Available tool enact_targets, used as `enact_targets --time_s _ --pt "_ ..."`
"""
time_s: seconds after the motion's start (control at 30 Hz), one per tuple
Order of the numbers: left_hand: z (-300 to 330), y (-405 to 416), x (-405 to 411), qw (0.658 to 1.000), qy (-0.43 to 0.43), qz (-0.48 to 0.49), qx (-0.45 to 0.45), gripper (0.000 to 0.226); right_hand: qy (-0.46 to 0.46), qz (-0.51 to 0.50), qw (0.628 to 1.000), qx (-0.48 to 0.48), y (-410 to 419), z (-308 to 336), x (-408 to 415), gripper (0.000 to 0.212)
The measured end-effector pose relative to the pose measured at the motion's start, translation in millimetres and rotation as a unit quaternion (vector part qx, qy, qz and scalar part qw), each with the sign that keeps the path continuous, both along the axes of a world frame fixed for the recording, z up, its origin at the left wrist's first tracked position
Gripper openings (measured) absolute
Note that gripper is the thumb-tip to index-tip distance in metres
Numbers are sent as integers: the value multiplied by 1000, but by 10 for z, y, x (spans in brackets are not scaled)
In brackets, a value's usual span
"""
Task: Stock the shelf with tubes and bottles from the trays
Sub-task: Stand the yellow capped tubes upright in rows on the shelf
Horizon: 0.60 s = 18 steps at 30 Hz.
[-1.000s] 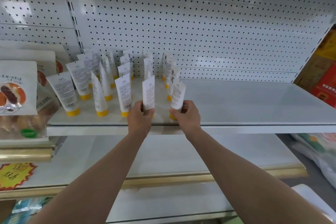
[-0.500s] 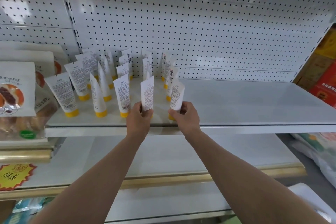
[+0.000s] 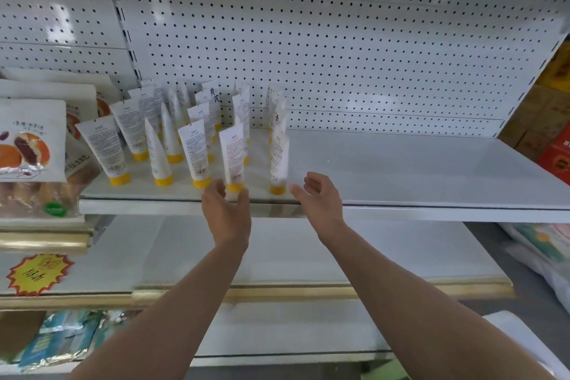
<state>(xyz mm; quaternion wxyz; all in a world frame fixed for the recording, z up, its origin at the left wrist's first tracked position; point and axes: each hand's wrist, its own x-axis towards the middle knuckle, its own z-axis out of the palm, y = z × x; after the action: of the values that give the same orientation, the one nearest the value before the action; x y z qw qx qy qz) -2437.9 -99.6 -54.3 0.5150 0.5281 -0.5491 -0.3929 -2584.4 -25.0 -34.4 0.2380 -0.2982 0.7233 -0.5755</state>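
Note:
Several white tubes with yellow caps stand cap-down in rows on the left part of the white shelf [image 3: 431, 182]. Two stand at the front edge: one tube [image 3: 232, 154] just above my left hand [image 3: 226, 210], another tube [image 3: 279, 160] left of my right hand [image 3: 320, 197]. Both hands hover in front of the shelf edge with fingers loosely spread and hold nothing. My left fingertips are close beside the yellow cap [image 3: 235, 187], apart from it as far as I can tell.
A white pegboard [image 3: 339, 49] backs the shelf. Snack bags [image 3: 30, 151] sit on the neighbouring shelf at left. A lower white shelf [image 3: 308, 256] with a gold rail lies beneath. Cartons [image 3: 552, 120] stand at right, packets [image 3: 58, 339] at lower left.
Both hands have let go of the two front tubes, which now stand on the shelf. The hands have opened and drawn back a little toward me.

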Motion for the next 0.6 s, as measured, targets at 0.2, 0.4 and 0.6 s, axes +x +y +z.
enact_targets --time_s 0.2,0.4,0.6 --pt "17 728 -608 994 34 -102 34 28 -57 -60 997 -12 728 31 -435 44" --pt "34 1485 -1483 908 152 -269 283 27 -121 -116 985 39 1641 -114 -1168 40" --pt "-183 2288 -2252 869 113 -343 338 27 -169 -180 967 70 2634 -263 -1791 43"
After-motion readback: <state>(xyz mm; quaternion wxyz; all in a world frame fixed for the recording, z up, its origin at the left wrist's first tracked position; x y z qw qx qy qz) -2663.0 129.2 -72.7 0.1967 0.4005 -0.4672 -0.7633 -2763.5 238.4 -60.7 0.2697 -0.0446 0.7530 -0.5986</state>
